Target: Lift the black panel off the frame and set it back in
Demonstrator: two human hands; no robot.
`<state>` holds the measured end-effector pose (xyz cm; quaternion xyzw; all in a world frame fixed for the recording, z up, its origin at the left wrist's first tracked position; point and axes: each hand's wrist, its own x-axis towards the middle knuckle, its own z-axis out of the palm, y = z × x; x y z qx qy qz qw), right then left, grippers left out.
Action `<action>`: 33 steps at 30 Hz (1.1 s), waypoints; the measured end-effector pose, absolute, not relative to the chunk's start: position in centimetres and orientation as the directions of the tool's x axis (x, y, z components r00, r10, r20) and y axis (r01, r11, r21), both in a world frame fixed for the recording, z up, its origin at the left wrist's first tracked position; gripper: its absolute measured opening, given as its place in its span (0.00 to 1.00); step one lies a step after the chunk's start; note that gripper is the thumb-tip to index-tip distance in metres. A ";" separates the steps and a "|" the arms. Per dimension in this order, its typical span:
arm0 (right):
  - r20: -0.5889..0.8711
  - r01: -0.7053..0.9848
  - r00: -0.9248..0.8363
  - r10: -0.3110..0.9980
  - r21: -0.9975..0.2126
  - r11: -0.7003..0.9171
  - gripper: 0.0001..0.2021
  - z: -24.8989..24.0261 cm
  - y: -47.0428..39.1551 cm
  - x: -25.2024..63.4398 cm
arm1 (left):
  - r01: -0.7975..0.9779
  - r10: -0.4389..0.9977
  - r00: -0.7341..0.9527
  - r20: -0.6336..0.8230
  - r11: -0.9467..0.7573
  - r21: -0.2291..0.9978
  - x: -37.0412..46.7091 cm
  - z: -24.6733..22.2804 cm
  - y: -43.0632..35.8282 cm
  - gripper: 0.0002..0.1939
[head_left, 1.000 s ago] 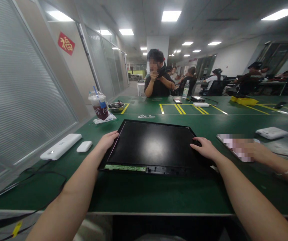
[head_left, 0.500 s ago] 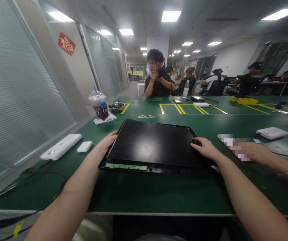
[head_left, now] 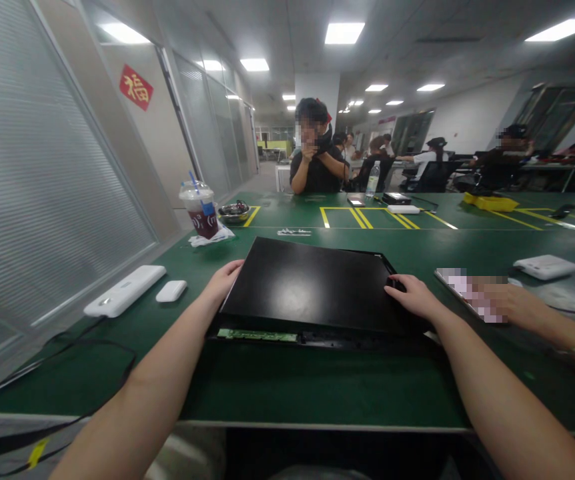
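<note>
1. black screen panel lies between the person's two hands, over the green desk, tilted with its left side raised above a black frame.
2. left hand is at the panel's left edge; its thumb is hidden, so i cannot tell how firmly this grip closes.
3. right hand is at the panel's right edge, thumb and forefinger a little spread, tips at the rim; i cannot tell whether this grip pinches panel or frame.
4. green circuit strip shows on the frame, just in front of the panel's left half.
5. left of the panel, past the left forearm, are a small white case and a long white device.
6. beyond the panel's far left corner stands a drink cup, with a metal bowl beside it.
7. right of the panel, another person's hand is over a flat device, partly blurred.
</note>
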<state>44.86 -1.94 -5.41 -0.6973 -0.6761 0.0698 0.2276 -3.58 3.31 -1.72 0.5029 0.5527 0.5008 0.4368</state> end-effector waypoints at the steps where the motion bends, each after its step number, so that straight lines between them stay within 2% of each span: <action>1: 0.216 0.909 0.057 0.975 -0.416 0.039 0.24 -5.1 -2.4 46.1 | 0.121 0.993 -0.120 0.022 -0.007 0.993 -3.4 -1.9 3.2 0.29; 3: 0.231 0.902 -0.018 0.973 -0.417 0.115 0.23 -4.2 -3.9 49.8 | 0.128 0.991 -0.132 0.036 -0.019 0.992 -3.1 -2.0 3.0 0.28; 6: 0.215 0.906 -0.039 0.976 -0.405 0.126 0.18 -2.9 -6.1 57.3 | 0.149 0.989 -0.143 0.033 -0.012 0.989 -2.7 -2.0 2.6 0.28; 10: 0.188 0.891 -0.196 0.962 -0.375 0.255 0.17 -3.6 -6.4 64.5 | 0.164 0.987 -0.159 0.031 -0.005 0.986 -2.3 -1.3 2.1 0.26; 14: 0.206 0.882 -0.297 0.932 -0.315 0.351 0.17 -5.1 -5.1 66.5 | 0.139 0.967 -0.233 0.106 -0.074 0.987 -1.7 -0.3 1.6 0.19; 18: 0.257 0.872 -0.337 0.906 -0.278 0.403 0.16 -5.2 -5.4 66.1 | 0.001 0.969 -0.247 0.005 -0.005 1.000 -1.5 0.2 1.3 0.19; 20: 0.314 0.870 -0.306 0.899 -0.291 0.397 0.16 -5.2 -6.2 65.1 | -0.100 0.976 -0.218 -0.032 0.011 0.995 -1.6 0.2 1.4 0.20; 23: 0.440 0.864 -0.185 0.879 -0.354 0.359 0.18 -5.3 -8.0 62.5 | -0.219 0.991 -0.133 -0.013 -0.017 0.976 -1.6 0.4 1.5 0.20; 28: 0.536 0.846 0.005 0.844 -0.452 0.282 0.22 -5.0 -9.9 55.8 | -0.452 0.997 -0.071 -0.001 -0.031 0.891 -0.6 1.5 0.6 0.20; 30: 0.516 0.854 0.054 0.855 -0.467 0.228 0.21 -4.6 -9.0 52.1 | -0.548 1.000 -0.007 -0.001 -0.003 0.836 -0.2 2.2 0.0 0.22; 33: 0.281 0.875 0.155 0.947 -0.484 0.000 0.21 -4.0 -6.0 46.5 | -0.570 0.995 0.078 0.058 -0.004 0.822 -0.1 2.6 -0.6 0.25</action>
